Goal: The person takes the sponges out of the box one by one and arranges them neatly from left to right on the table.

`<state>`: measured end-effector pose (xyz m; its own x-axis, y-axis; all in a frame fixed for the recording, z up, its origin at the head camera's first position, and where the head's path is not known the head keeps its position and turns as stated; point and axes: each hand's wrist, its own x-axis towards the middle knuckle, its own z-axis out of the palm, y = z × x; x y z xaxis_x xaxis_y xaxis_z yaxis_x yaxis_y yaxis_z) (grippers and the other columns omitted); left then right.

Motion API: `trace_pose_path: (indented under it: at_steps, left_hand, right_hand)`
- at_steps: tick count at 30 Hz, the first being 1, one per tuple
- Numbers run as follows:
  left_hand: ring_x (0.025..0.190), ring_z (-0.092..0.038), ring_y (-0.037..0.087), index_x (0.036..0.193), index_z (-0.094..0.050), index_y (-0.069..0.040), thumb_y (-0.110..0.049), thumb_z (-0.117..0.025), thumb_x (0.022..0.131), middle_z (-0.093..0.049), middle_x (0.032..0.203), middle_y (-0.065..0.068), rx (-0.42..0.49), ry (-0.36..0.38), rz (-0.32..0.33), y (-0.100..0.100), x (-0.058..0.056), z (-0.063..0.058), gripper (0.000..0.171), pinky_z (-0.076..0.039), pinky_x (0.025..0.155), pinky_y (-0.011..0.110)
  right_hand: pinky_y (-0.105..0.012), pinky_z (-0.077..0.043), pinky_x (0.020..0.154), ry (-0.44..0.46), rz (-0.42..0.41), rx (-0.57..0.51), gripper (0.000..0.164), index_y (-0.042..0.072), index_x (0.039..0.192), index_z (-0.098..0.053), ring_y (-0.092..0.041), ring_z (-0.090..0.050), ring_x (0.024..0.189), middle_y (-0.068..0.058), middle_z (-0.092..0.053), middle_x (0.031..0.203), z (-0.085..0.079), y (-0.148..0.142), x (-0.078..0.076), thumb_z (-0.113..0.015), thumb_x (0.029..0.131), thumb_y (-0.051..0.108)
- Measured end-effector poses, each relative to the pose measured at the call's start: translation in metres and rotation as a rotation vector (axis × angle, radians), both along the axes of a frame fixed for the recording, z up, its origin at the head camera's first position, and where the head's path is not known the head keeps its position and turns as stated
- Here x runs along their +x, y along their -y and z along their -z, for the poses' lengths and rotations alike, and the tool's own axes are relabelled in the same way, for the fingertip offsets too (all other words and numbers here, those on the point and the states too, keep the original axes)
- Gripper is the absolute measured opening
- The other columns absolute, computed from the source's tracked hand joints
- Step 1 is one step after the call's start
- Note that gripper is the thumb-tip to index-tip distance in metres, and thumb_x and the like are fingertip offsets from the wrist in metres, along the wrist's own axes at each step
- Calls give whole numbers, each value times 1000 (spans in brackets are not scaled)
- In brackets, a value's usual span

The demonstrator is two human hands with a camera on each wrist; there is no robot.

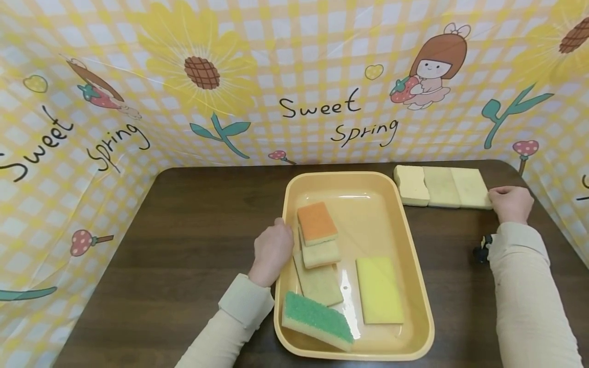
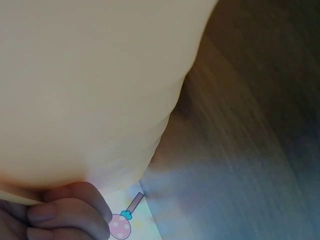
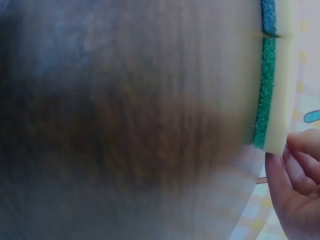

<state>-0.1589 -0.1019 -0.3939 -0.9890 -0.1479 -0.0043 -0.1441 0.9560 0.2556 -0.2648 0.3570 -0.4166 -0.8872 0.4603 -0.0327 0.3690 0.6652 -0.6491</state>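
Observation:
At its left rim, a pale orange plastic tray is gripped by my left hand; in the left wrist view, curled fingers show at the tray's edge. My right hand is at the right end of a row of cream sponges, its thumb and fingers on the end sponge. The right wrist view shows that sponge's green scouring layer underneath. A middle sponge and a left sponge adjoin it, cream faces up.
Inside the tray, an orange-topped sponge overlaps a cream sponge and a duller sponge. A green-topped sponge tilts near the front left corner. At right lies a yellow sponge. Patterned cloth surrounds the dark table.

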Motion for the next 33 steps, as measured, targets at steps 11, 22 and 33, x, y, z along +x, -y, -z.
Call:
trace_pose_path:
  at_steps: [11,22,33]
  left_hand:
    - [56,-63,31,86,-52,1,-21,-44,100,-62,65,18,-9,-27,14,1,-1,1,27,-48,47,42]
    - [54,-62,29,87,-54,1,-21,-45,100,-61,63,17,-7,-14,7,0,0,1,28,-47,46,41]
    - [55,-62,29,89,-55,2,-22,-44,100,-61,65,17,5,-2,11,1,-1,0,28,-47,46,40]
  right_hand:
    - [-34,-40,93,-2,151,-131,37,-3,112,-62,-30,-50,102,21,-39,63,-16,5,-3,-52,90,25]
    - [-10,-36,63,-45,-40,-91,57,-1,136,-49,15,-36,67,3,-60,100,-52,32,9,-47,95,38]
    - [-2,-35,66,-160,-337,-55,56,0,131,-55,27,-39,74,-25,-59,125,-90,97,49,-50,95,43]
